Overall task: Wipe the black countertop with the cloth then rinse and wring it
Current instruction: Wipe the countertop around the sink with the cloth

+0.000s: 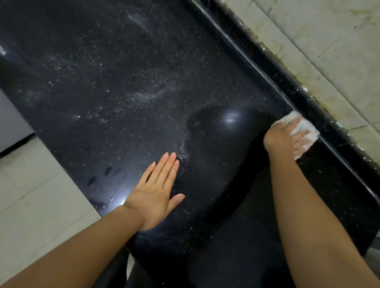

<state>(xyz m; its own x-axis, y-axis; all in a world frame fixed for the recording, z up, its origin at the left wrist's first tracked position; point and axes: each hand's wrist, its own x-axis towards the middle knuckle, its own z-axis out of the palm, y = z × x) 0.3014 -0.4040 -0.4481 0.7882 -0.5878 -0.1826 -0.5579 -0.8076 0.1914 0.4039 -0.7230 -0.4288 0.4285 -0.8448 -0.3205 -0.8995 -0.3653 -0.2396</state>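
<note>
The black countertop point(113, 78) fills most of the view, speckled with water drops and pale dust. A darker wiped patch lies near its middle right. My right hand point(282, 137) presses a white cloth point(305, 128) flat against the counter's back edge, where it meets the raised black ledge. The fingers are spread over the cloth and hide much of it. My left hand point(158, 192) rests palm down on the counter near its front edge, fingers together and holding nothing.
A raised black ledge point(318, 111) runs along the back, below a stained pale tiled wall point(335, 48). Pale floor tiles point(28, 190) show at the lower left past the counter's front edge. A grey cabinet side point(3, 121) stands at the far left.
</note>
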